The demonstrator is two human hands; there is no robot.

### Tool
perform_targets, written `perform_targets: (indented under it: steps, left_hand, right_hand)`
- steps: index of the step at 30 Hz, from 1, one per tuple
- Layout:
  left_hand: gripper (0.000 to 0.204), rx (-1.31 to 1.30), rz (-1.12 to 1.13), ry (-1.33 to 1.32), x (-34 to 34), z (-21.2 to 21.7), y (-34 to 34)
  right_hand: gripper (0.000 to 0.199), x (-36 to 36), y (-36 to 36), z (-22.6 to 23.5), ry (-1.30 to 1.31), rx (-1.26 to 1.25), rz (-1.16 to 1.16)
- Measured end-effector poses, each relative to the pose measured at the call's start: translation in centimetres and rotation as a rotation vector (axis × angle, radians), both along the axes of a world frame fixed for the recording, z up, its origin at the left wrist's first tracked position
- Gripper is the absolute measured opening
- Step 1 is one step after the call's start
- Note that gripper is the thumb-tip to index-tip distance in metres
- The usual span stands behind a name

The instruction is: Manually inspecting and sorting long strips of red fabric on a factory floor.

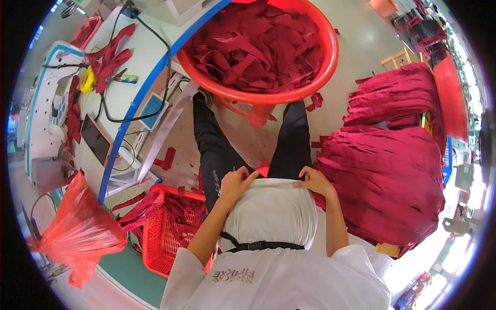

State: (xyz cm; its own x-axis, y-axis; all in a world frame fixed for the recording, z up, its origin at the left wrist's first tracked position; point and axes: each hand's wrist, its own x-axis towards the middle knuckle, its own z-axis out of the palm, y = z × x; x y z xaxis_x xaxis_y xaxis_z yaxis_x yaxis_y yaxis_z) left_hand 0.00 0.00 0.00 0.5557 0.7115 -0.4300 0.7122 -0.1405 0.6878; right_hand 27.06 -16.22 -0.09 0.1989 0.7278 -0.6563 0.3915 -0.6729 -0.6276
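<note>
Left hand (235,182): my fingers pinch the white cotton shirt hem (274,182).
Right hand (314,181): closed on the same hem (fingertips hidden, seemingly tucked under).
Round red plastic tub (289,95): far rim cut off.

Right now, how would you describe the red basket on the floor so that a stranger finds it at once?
Start from the big round red tub of dark red strips before the person's knees. Go down to the floor beside the left hand: the red basket stands there. Unlike the tub, it is rectangular with lattice walls, and the red plastic bag lies beside it.
</note>
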Motion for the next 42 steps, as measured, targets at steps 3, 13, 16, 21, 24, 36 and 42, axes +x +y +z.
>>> perform_targets:
  steps: [3,13,16,21,24,36,42]
  left_hand:
    - [0.037,0.104,0.115,-0.050,0.0,-1.6,0.8]
    - [0.032,0.199,0.259,-0.103,-0.9,-4.5,1.4]
    - [0.034,0.133,0.312,-0.136,-1.2,-4.1,1.5]
    - [0.033,0.094,0.409,-0.196,-2.4,-4.5,1.3]
    - [0.032,0.064,0.451,-0.281,-3.3,-4.7,1.4]
    - [0.065,-0.775,0.258,-1.458,7.2,13.1,5.9]
    - [0.044,-1.278,0.287,-1.512,10.2,15.6,6.7]
  right_hand:
    - [0.030,0.1,3.5,2.5,-0.069,0.133,0.008]
    - [0.019,-3.5,29.5,11.6,-0.102,0.946,0.028]
    - [0.024,-4.3,36.3,8.5,-0.386,1.032,0.092]
    - [0.026,-4.3,40.3,5.7,-0.070,0.550,0.014]
    - [0.020,-4.5,38.6,8.4,0.198,0.723,-0.145]
    - [0.019,-4.8,14.4,28.6,0.104,1.030,-0.087]
    - [0.013,-3.4,3.4,22.1,0.392,0.338,0.102]
